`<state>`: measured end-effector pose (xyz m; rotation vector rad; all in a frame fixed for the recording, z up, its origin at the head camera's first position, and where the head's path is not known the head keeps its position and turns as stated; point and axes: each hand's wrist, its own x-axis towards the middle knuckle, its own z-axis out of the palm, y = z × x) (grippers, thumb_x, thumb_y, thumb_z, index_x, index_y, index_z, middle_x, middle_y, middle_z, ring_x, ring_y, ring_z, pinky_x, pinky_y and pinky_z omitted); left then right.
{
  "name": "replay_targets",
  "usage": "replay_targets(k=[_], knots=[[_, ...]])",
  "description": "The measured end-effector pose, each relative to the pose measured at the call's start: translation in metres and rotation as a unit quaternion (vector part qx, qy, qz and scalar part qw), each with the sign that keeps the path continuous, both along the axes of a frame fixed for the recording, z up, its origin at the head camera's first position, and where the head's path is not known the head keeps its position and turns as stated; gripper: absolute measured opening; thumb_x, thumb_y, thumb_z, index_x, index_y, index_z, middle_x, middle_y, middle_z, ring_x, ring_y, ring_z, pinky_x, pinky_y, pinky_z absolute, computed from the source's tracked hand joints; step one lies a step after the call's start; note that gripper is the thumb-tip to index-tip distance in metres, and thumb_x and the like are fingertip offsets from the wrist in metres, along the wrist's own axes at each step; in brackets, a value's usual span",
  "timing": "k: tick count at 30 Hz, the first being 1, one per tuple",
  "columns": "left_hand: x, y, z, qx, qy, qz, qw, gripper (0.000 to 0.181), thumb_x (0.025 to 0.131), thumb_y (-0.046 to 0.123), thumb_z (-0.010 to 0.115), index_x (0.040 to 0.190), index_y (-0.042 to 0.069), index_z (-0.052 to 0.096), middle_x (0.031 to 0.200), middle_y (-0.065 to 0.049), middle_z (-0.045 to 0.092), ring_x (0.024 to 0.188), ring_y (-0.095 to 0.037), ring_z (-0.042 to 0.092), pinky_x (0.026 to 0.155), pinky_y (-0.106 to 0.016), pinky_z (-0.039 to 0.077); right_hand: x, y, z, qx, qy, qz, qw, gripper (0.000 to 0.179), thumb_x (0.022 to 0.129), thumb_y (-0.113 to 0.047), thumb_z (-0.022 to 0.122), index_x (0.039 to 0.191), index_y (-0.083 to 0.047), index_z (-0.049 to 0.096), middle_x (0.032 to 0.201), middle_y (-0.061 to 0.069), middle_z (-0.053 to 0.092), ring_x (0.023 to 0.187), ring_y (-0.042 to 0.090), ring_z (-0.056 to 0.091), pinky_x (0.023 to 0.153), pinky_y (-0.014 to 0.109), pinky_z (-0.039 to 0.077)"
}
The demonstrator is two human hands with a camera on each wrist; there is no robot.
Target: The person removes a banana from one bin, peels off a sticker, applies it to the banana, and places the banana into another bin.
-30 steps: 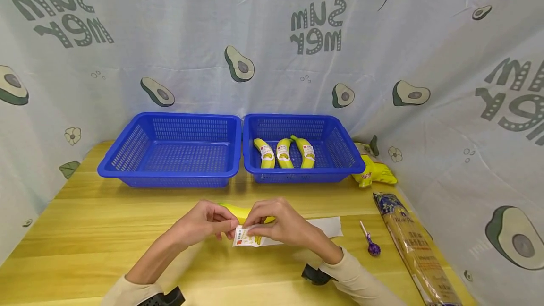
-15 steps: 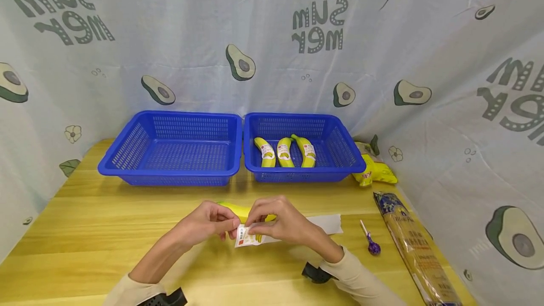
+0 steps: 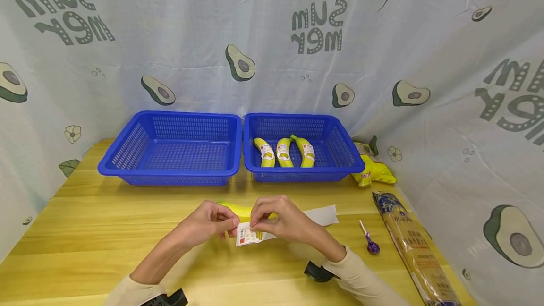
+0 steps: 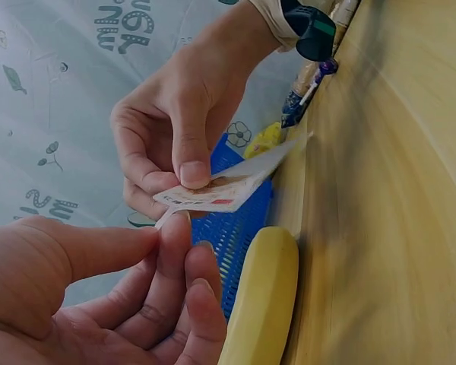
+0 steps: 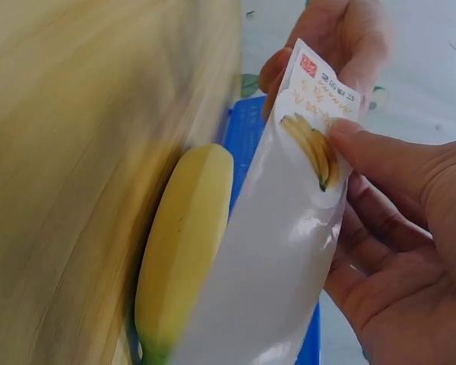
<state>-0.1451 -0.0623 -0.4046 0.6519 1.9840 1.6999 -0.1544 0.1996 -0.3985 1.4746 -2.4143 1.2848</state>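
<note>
Between my two hands hangs a white strip of sticker paper (image 5: 270,251), its end printed with a banana label (image 5: 311,148) and a small red mark. My left hand (image 3: 210,221) pinches a corner of the printed end between thumb and forefinger. On the same strip, my right hand (image 3: 282,218) pinches the label end with its thumb on the printed side. The strip's plain tail (image 3: 323,215) reaches out to the right behind the right hand. Just beyond the hands a yellow banana (image 4: 262,296) lies on the table, partly hidden by them in the head view.
Two blue baskets stand side by side at the back: the left basket (image 3: 170,174), and the right basket (image 3: 303,176) with labelled bananas (image 3: 284,152). To the right are a purple-wrapped lollipop (image 3: 372,247), a long brown packet (image 3: 414,249) and a yellow bag (image 3: 376,171).
My right hand has shifted slightly right, and the strip's tail has swung upward in the head view. More of the printed end shows between the hands. The left hand has barely moved.
</note>
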Motion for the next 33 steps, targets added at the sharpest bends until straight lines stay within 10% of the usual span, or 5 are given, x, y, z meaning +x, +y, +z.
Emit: replay_targets(k=[13,33], knots=[[0.005,0.003,-0.011,-0.070,0.061,0.067,0.9934,0.014,0.102,0.004,0.071,0.094,-0.005,0.078,0.080,-0.012,0.075,0.075,-0.023,0.068,0.056,-0.024,0.049,0.000,0.006,0.003,0.027,0.010,-0.022,0.9993,0.012,0.091,-0.003,0.086,0.089,-0.009,0.076,0.106,0.004,0.072,0.102,0.015,0.068,0.096,0.030,0.061],[0.009,0.001,-0.026,-0.124,0.054,0.034,0.9902,0.017,0.101,-0.001,0.071,0.085,-0.001,0.076,0.073,-0.005,0.072,0.067,-0.016,0.066,0.054,-0.019,0.050,-0.004,0.009,0.007,0.040,-0.040,-0.032,0.9979,0.008,0.093,-0.004,0.084,0.093,-0.007,0.077,0.088,0.000,0.078,0.079,0.000,0.066,0.070,0.029,0.064]])
